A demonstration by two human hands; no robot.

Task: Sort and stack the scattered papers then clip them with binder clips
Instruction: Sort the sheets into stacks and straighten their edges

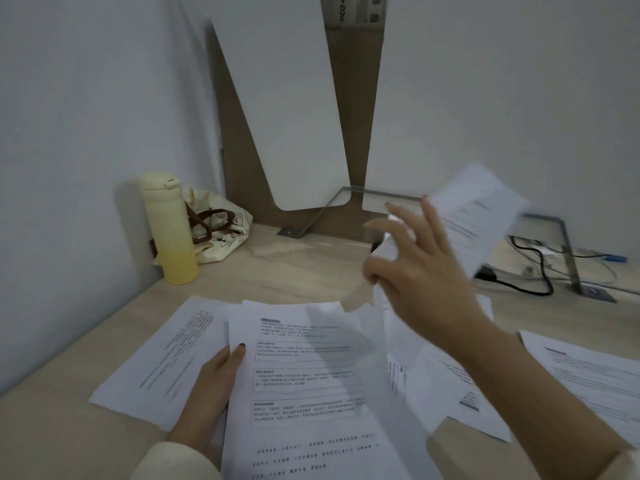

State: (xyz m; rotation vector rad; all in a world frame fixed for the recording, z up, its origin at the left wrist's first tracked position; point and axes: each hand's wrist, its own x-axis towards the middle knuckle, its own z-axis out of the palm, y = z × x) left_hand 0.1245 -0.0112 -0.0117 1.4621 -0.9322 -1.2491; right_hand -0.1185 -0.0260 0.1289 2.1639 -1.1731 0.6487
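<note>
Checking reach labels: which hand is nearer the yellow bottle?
Left. The left hand grips a printed sheet in front of the yellow bottle, slightly right; the right hand is raised well off to its right.

Your left hand (pixel 211 386) sits low near your body, a cream sleeve (pixel 166 462) at its wrist. Its thumb lies on top of the printed sheet (pixel 304 375) and its fingers are tucked beneath, pinching the sheet's left edge. Your right hand (pixel 419 268) is raised higher, the forearm reaching up from the lower right, back of the hand toward you. Its fingers are fanned apart and blurred. The thumb bends inward; whether it pinches anything is unclear.
</note>
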